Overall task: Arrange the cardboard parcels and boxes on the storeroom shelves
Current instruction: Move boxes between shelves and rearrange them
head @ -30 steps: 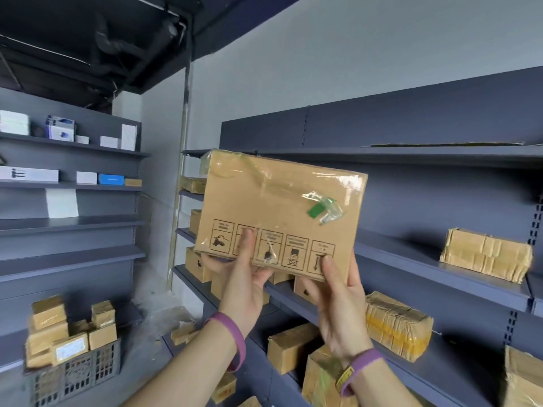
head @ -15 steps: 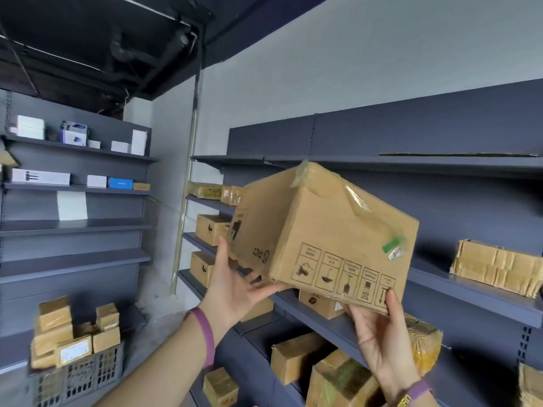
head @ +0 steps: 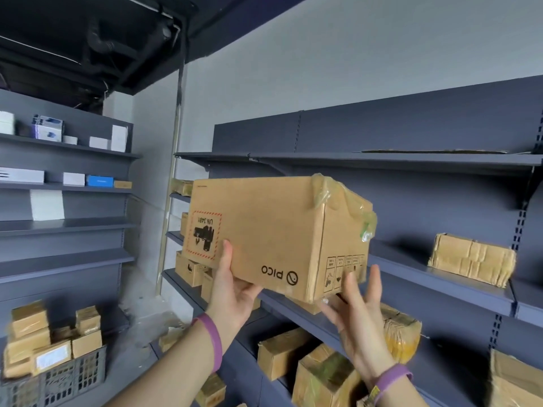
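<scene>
- The large brown cardboard box (head: 264,230), printed PICO on its long side, is held up in the air in front of the dark grey-blue metal shelving (head: 440,284); it sits level, below the top shelf and just over the front edge of the shelf beneath; whether its bottom corner touches that edge I cannot tell; the logo and a red-dashed label read upside down, and clear tape wrinkles over its upper far corner.
- The left grip (head: 232,292), a bare hand, clasps the box's lower edge; palm beneath, thumb pressed up against the long side beside the red-dashed label.
- The right grip (head: 358,318) is released; fingers straight and spread, their tips against the short end by the row of handling symbols.
- A purple wristband (head: 213,345) circles each wrist.
- A flat tape-wrapped cardboard parcel (head: 471,259) lies on the same shelf, well apart to the right; a yellow-taped parcel (head: 402,333) rests on the shelf below, near the right wrist.
- At lower left a grey plastic crate (head: 58,380) holds small cardboard boxes; on the far left shelves a small blue box (head: 100,181) stands among white ones.
</scene>
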`<state>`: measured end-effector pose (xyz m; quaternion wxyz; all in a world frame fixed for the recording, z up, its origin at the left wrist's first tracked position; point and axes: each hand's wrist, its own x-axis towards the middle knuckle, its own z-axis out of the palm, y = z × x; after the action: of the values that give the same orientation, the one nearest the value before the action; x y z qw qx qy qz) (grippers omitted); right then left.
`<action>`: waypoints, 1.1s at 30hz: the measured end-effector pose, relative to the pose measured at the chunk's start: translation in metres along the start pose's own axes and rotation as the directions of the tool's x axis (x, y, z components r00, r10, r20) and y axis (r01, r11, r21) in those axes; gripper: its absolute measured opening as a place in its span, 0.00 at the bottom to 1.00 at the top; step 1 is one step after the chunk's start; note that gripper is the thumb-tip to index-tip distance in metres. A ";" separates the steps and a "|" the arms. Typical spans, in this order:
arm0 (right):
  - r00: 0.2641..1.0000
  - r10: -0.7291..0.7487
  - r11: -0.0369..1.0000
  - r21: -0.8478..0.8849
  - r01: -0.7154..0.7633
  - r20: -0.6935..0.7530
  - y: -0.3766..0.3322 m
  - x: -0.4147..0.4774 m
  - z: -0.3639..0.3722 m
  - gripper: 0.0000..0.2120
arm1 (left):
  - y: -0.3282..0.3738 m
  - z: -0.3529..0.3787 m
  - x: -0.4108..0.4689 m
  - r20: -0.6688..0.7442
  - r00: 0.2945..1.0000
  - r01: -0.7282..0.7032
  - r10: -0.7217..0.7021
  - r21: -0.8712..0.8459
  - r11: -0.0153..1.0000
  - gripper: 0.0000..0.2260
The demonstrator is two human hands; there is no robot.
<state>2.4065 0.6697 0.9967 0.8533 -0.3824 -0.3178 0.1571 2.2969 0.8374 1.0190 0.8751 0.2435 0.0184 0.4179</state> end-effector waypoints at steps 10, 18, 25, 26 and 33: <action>1.000 -0.009 0.983 0.184 0.011 -0.011 0.022 -0.011 0.049 0.38 | -0.008 0.008 0.001 0.047 0.989 -0.142 0.139 0.057 0.988 0.36; 0.996 0.033 0.964 0.267 -0.010 -0.081 0.003 0.013 0.021 0.27 | 0.012 -0.014 -0.010 0.185 0.982 0.081 -0.046 -0.183 0.980 0.37; 0.985 0.149 0.889 0.448 -0.097 -0.082 0.010 0.019 -0.017 0.43 | 0.042 -0.019 0.000 0.056 0.980 0.195 -0.191 -0.089 0.977 0.43; 0.984 0.152 0.880 0.465 -0.095 -0.088 0.012 0.020 -0.022 0.46 | 0.043 -0.020 0.001 0.082 0.976 0.203 -0.200 -0.028 0.979 0.41; 0.964 0.214 0.916 0.375 -0.143 -0.155 0.011 0.030 -0.033 0.31 | 0.031 -0.020 -0.006 0.129 0.972 0.184 -0.194 0.084 0.979 0.24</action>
<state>2.4508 0.6743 0.9845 0.9175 -0.2604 -0.1632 0.2524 2.2661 0.8575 1.0140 0.9009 0.2996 -0.0033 0.3140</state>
